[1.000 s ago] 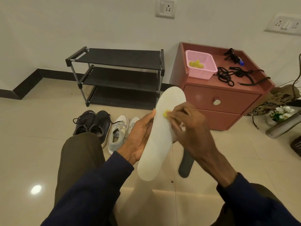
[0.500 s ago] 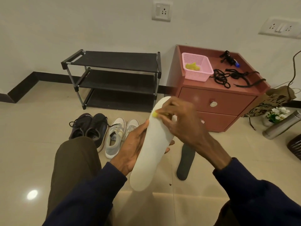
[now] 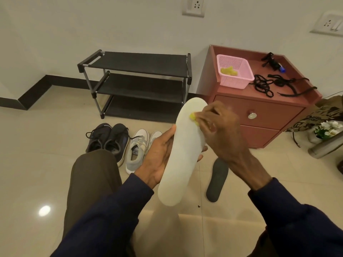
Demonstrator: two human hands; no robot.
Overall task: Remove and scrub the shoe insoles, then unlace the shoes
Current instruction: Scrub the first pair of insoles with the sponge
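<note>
White insole [image 3: 180, 164] upright, yellow scrubber [image 3: 193, 117] at its toe

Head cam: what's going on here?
A seated person holds a white insole in the left hand and presses a small yellow scrub pad, pinched in the right hand, against its upper part. A dark insole lies on the floor. In front of the shoe rack stand a dark pair, laced, and a grey pair.

Beige floor [image 3: 46, 154] with dark shoes [image 3: 109, 138], grey shoes [image 3: 138, 149], black insole [image 3: 217, 179]
</note>
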